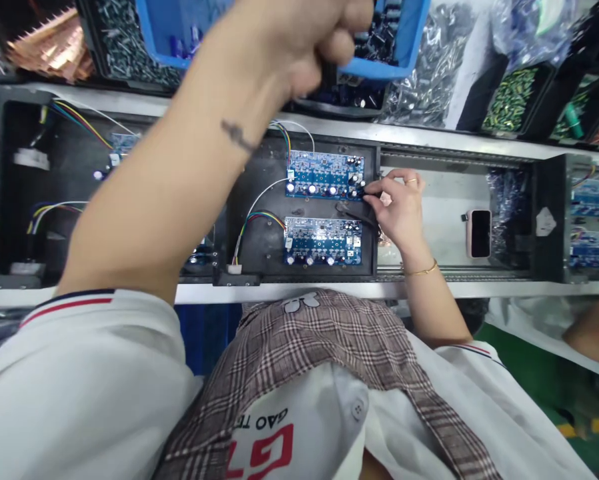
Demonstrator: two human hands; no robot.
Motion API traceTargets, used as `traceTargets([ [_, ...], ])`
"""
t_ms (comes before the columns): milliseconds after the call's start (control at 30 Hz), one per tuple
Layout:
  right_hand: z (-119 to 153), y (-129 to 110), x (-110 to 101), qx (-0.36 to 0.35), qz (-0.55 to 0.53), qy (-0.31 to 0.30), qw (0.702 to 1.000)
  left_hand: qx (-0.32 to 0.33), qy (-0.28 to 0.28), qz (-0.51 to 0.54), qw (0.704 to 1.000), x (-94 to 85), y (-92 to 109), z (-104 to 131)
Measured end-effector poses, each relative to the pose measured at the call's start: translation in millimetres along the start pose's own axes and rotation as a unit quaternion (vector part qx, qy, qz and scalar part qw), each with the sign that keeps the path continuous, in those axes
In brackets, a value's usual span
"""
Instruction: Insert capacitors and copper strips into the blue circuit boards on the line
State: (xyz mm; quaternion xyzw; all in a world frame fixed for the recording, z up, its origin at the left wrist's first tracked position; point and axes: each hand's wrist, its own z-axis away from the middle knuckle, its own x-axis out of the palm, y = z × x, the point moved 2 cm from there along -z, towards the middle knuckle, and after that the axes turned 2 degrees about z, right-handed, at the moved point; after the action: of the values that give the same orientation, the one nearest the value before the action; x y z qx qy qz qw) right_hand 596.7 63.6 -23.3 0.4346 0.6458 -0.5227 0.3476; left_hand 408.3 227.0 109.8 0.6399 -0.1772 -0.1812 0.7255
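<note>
My left hand (324,43) reaches over the front edge of a blue bin (404,67) that holds dark capacitors (382,37). Its fingers are curled and blurred, and what lies in them is hidden. My right hand (399,203) pinches with thumb and index finger at the right end of the upper blue circuit board (324,175). Whatever small part is between those fingertips cannot be made out. The lower circuit board (322,241) lies in the same black tray (259,167). Both boards carry small parts and coloured wires.
More black trays with boards (594,193) stand left and right along the rail. A phone-like device (478,233) lies to the right of my hand. Bins of screws (129,40) and green-yellow parts (510,100) line the back. Another person's arm (597,330) shows at the right.
</note>
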Motion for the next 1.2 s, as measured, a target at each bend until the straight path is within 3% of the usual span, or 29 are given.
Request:
traceTargets([
  [100, 0, 1, -1, -0.004, 0.003, -0.003, 1.0, -0.101, -0.082, 0.195, 0.972, 18.9, -14, 68],
  [200, -1, 1, -2, -0.01, 0.004, -0.011, 1.0, -0.235, -0.077, 0.273, 0.93, 31.4, -52, 125],
  [300, -2, 1, -2, -0.016, 0.007, -0.006, 1.0, -0.302, -0.082, 0.342, 0.886, 44.1, -90, 164],
  [400, -2, 0, -1, -0.023, 0.015, 0.003, 1.0, -0.337, -0.106, 0.391, 0.85, 57.3, -115, 186],
  [533, -4, -1, -5, -0.044, 0.037, -0.027, 0.998, -0.364, -0.145, 0.397, 0.83, 67.0, -125, 194],
  [733, -14, -1, -8, -0.142, 0.05, -0.095, 0.984, -0.352, -0.107, 0.411, 0.834, 67.2, -124, 189],
  [867, -17, -7, -8, -0.134, 0.081, -0.087, 0.984, -0.329, -0.083, 0.429, 0.837, 66.8, -126, 190],
  [1000, 10, -41, -41, -0.114, 0.001, -0.034, 0.993, -0.325, -0.052, 0.438, 0.837, 68.6, -126, 192],
  [1100, 46, -75, -68, -0.126, -0.1, -0.079, 0.984, -0.337, -0.026, 0.438, 0.833, 74.1, -125, 193],
  [1200, 74, -86, -72, -0.112, -0.11, -0.097, 0.983, -0.374, -0.037, 0.433, 0.819, 83.3, -125, 196],
])
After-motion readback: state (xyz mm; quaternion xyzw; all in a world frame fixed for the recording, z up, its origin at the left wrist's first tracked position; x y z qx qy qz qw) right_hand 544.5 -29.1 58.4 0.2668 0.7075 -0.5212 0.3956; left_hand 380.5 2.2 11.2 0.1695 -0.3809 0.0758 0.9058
